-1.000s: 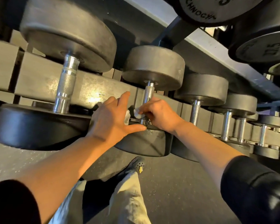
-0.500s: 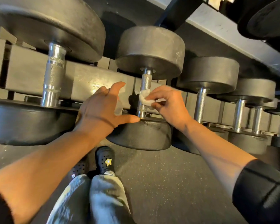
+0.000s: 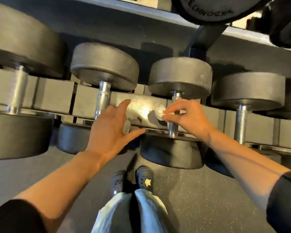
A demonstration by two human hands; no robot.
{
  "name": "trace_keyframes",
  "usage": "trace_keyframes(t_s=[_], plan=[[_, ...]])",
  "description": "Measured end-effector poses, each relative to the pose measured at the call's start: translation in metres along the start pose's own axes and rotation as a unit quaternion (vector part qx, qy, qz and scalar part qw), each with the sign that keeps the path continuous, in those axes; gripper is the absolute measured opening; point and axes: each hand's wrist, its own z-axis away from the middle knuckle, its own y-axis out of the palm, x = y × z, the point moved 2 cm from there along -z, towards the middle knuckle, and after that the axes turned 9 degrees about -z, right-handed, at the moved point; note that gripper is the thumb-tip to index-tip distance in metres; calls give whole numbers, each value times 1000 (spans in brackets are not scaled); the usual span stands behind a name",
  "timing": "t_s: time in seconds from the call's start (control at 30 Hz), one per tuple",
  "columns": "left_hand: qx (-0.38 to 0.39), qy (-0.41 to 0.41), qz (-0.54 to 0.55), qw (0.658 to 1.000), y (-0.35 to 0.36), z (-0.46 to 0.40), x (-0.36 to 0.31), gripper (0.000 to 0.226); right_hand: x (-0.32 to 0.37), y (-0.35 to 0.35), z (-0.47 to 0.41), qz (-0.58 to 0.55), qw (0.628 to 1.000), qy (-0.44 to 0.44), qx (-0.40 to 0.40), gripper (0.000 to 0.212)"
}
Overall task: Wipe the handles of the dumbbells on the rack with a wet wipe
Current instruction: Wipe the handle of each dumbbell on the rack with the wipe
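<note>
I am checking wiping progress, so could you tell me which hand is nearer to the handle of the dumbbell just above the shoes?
Right. The right hand holds the wet wipe against that handle. The left hand hovers open to the handle's left, apart from it.

Dark speckled rubber floor [image 3: 208,199]; warm light glares off a worn grey panel [image 3: 141,106].

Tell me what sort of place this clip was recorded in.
Most likely a gym's free-weights area. Black round-headed dumbbells with knurled metal handles sit in a row on a tiered rack, a weight overhead bears part of a gym-brand name, and the floor is dark speckled rubber.
</note>
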Motion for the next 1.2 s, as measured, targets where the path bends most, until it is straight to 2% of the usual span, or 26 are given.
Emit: trace_keyframes(t_s=[0.2, 0.4, 0.63, 0.9, 1.0, 1.2], plan=[[-43, -83, -24, 995, -18, 4, 42, 82, 32, 61, -30, 6, 1000, -6, 19, 9], [-63, -101, -37, 992, -13, 4, 50, 76, 34, 112, -54, -2, 999, -24, 34, 16], [-79, -130, -54, 987, -10, 6, 53, 74, 35, 146, -77, 35, 998, -11, -55, 20], [-96, -123, -72, 985, -6, 6, 58, 66, 37, 162, -79, -106, 977, -81, -166, 15], [-96, -124, -66, 985, -6, 6, 58, 64, 33, 164, -74, -108, 981, -71, -147, 16], [-104, -121, -54, 986, -6, 6, 59, 66, 26, 168, -47, -121, 992, -12, -29, 19]])
